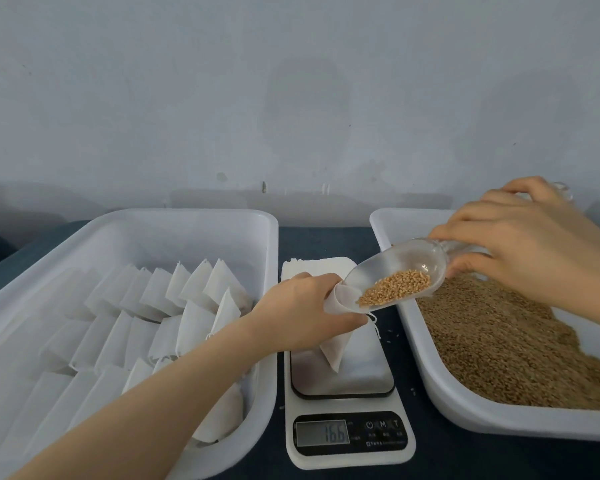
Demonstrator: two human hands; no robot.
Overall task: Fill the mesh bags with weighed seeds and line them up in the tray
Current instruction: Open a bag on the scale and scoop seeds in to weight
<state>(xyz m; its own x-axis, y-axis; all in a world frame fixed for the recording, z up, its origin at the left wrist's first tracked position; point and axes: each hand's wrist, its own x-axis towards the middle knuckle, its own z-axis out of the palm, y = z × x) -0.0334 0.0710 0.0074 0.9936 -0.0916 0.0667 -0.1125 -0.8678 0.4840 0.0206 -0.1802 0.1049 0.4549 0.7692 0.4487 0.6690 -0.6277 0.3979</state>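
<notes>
A white mesh bag [335, 351] is held open at its mouth in the centre of the frame, gripped by the left hand [305, 306], its lower corner down at the platform of a digital kitchen scale [347, 403]. A clear plastic scoop [395, 268] of wheat-coloured seeds [395, 287] is held tilted at the bag's mouth, its handle grasped by the right hand [534, 244]. A white tray [187, 216] of lined-up bags [174, 306] is seen at left, a seed tray [499, 420] at right.
</notes>
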